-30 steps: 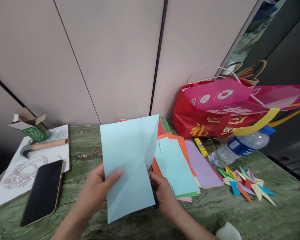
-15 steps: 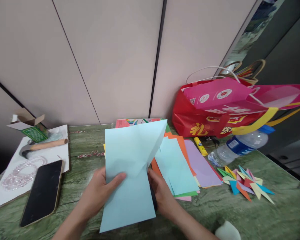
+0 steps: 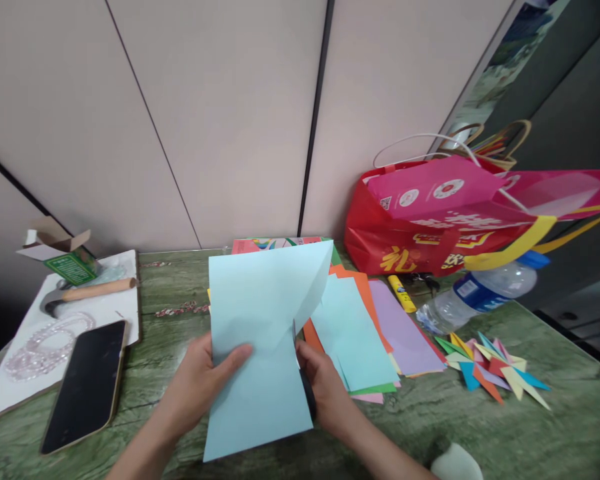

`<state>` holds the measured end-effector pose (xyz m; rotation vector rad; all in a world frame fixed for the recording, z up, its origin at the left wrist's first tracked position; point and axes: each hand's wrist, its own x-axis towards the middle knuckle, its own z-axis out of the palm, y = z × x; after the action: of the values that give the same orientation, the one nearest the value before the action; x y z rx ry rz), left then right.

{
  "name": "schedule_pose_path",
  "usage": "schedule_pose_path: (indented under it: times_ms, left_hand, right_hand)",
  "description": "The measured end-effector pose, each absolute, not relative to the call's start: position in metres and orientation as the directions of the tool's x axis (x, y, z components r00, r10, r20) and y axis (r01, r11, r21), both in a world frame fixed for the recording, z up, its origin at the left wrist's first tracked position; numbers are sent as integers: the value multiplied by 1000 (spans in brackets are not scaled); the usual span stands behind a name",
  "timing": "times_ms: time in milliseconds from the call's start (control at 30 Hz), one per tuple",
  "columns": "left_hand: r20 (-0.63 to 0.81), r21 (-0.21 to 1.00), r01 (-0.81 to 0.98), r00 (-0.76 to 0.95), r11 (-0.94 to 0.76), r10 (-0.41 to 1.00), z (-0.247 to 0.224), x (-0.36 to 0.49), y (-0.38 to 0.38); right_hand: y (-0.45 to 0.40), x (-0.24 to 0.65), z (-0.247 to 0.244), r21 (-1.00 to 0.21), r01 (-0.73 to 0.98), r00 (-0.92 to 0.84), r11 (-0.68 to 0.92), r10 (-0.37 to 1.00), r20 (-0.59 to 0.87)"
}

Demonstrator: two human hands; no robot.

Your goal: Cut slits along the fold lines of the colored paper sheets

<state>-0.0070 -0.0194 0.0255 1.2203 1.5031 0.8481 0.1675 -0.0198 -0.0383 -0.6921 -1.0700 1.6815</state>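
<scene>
A light blue sheet of paper (image 3: 260,400) is held up in front of me, partly cut, its upper right corner lifting away. My left hand (image 3: 205,373) grips its left edge, thumb flat on the front and fingers behind. At the right edge my right hand (image 3: 323,383) is closed round dark-handled scissors (image 3: 307,393), whose blades show at the cut and are mostly behind the paper. To the right, more light blue paper (image 3: 353,340) lies on orange, green and pink sheets. A purple stack (image 3: 405,333) sits beside it.
Folded paper pieces (image 3: 495,367), a water bottle (image 3: 480,293), a yellow glue stick (image 3: 401,293) and a red bag (image 3: 405,233) are at the right. At the left are a phone (image 3: 85,387), a sickle (image 3: 95,290), beads (image 3: 45,347) and a small green box (image 3: 73,267).
The paper's lower edge has shifted slightly right and up. The scissors' blade shows a little more beside my right hand. Both hands keep their places.
</scene>
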Motion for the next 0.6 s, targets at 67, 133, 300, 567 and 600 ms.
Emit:
schedule_pose_path:
  times_ms: [67,133,300,567,600]
  left_hand:
    - [-248,924,295,-19,242,969,25,-6,-19]
    - [-240,925,297,-24,236,970,25,-6,-19]
    - [-267,931,255,-18,262,964,25,-4,-19]
    - [-272,932,245,-18,267,962,26,-4,-20]
    - [-269,932,248,-15,265,963,26,-4,-20]
  right_hand:
    - [-19,167,-40,-891,-434,-338,-136,941,21]
    - [-19,167,-42,-895,-423,-328,-145,945,2]
    - [-19,167,-43,-898,-409,-325,-162,945,-23]
    - [-16,165,-50,-867,-436,-335,-243,937,-94]
    - [-16,166,-50,-876,-425,-328,-227,941,-84]
